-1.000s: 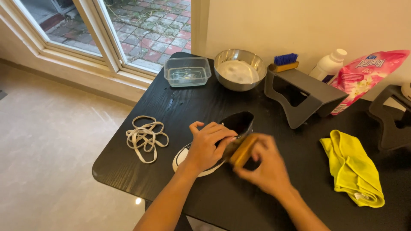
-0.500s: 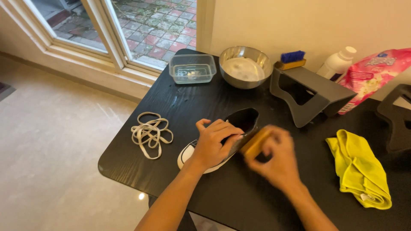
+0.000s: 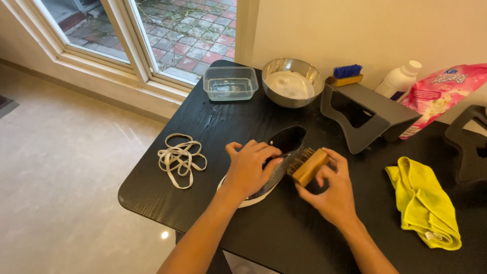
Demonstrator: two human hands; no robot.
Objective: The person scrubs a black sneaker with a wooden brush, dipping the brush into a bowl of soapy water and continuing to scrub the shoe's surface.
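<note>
On a black table [image 3: 203,122], loose white laces [image 3: 180,159] lie at the left, then the left hand [image 3: 249,168] clasps a dark shoe [image 3: 284,144] with a white sole at the centre, while the right hand [image 3: 332,190] grips a wooden brush [image 3: 308,165] against its side, a yellow cloth [image 3: 423,203] lying at the right.

left hand [image 3: 249,167]: bare, no glove, ring or watch | right hand [image 3: 332,190]: bare likewise | forearms: uncovered, no sleeves visible
</note>
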